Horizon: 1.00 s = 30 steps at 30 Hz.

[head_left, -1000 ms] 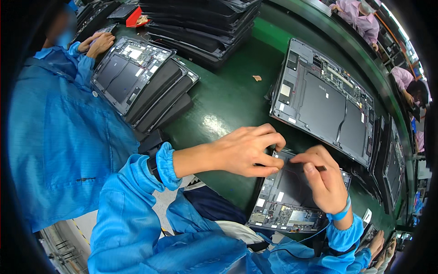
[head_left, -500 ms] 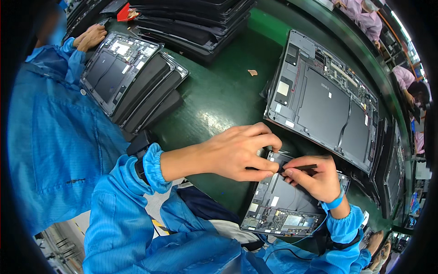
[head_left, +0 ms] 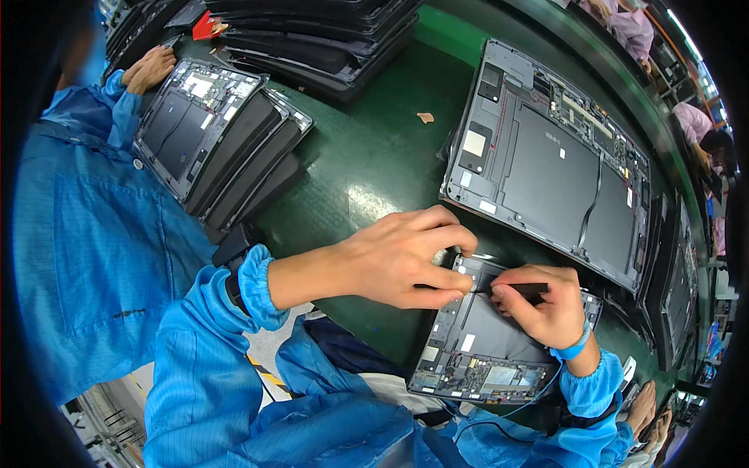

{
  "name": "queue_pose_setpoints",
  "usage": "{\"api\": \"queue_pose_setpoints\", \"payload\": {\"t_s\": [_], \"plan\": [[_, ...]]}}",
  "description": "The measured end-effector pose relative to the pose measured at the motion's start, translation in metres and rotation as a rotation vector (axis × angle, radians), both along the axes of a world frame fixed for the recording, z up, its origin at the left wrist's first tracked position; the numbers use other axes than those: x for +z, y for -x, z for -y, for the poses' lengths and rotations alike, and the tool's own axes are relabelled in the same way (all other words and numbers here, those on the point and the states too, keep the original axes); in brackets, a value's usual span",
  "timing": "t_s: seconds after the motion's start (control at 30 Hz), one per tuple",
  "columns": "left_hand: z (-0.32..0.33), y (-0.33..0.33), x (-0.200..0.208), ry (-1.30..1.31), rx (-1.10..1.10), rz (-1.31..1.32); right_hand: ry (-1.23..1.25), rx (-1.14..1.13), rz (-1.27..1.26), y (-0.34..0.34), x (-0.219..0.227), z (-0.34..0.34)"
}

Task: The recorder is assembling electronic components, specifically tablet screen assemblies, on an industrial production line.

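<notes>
An opened flat device, like a tablet or laptop (head_left: 473,345), lies in front of me, its dark battery and circuit board exposed. My left hand (head_left: 402,259) bends over its far left corner, forefinger and thumb nearly together; anything between them is hidden. Close beside it, my right hand (head_left: 544,306) pinches a small black strip-like piece (head_left: 533,288) above the battery. A blue band circles my right wrist. Much of the device's right half is hidden under my right hand.
A larger opened device (head_left: 562,168) rests on a stack at the right. Dark casings (head_left: 320,47) are piled at the back. On the left, a co-worker in blue (head_left: 117,234) has hands near another stack of opened devices (head_left: 183,125). A tan scrap (head_left: 425,118) lies on the green table (head_left: 367,148).
My right hand has drawn slightly right, away from my left fingertips, and the black piece is turned a little. My left hand stays nearly in place. The whole view has shifted slightly.
</notes>
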<state>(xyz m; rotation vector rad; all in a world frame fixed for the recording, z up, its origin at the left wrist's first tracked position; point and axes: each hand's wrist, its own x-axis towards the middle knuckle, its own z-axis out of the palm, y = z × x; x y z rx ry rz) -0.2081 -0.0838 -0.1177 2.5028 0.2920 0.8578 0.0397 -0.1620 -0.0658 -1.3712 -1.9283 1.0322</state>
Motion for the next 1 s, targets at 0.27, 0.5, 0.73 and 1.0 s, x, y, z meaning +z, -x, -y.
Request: {"api": "queue_pose_setpoints", "payload": {"t_s": [0.27,0.5,0.73,1.0], "plan": [[0.000,0.000,0.002,-0.037,0.016,0.024,-0.192,0.045,0.033,0.001,-0.004,0.005],[0.002,0.000,-0.001,-0.081,0.012,0.041,-0.145,-0.076,-0.012,0.004,-0.006,0.020],[0.002,-0.001,0.000,-0.066,0.022,0.036,-0.011,0.015,-0.068,0.004,-0.002,0.005],[0.001,-0.001,0.001,-0.048,0.013,0.049,0.026,0.011,-0.075,0.005,-0.003,0.004]]}}
